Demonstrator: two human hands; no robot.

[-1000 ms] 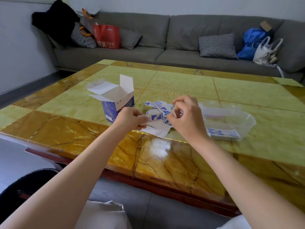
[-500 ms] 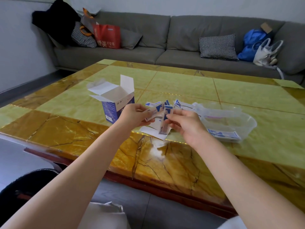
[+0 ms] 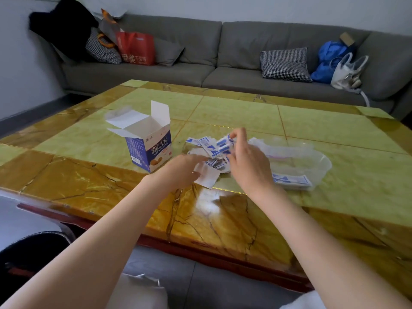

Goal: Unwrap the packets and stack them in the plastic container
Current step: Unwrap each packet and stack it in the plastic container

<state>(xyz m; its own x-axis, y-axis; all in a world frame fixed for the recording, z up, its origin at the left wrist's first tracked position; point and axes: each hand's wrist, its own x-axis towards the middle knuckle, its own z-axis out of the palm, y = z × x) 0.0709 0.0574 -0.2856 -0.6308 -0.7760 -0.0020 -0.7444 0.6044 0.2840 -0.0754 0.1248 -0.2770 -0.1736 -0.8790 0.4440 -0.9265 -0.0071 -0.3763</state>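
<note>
A loose pile of white-and-blue packets (image 3: 206, 144) lies on the table between the box and the clear plastic container (image 3: 321, 162). My right hand (image 3: 247, 161) pinches a blue-and-white packet (image 3: 224, 144) raised above the pile. My left hand (image 3: 180, 169) reaches low over the pile's near edge, fingers at a white paper sheet (image 3: 208, 178); whether it grips the sheet is blurred. A flat stack of packets (image 3: 292, 180) lies in the container's near end.
An opened blue-and-white carton (image 3: 149, 148) stands left of the pile. The marble table (image 3: 312, 130) stretches far and right. A grey sofa (image 3: 234, 61) with cushions and bags lies behind. A dark bin (image 3: 26, 250) sits at lower left.
My hands have separated: the right rose with a packet toward the container side, and the left dropped to the white sheet at the pile's near edge.
</note>
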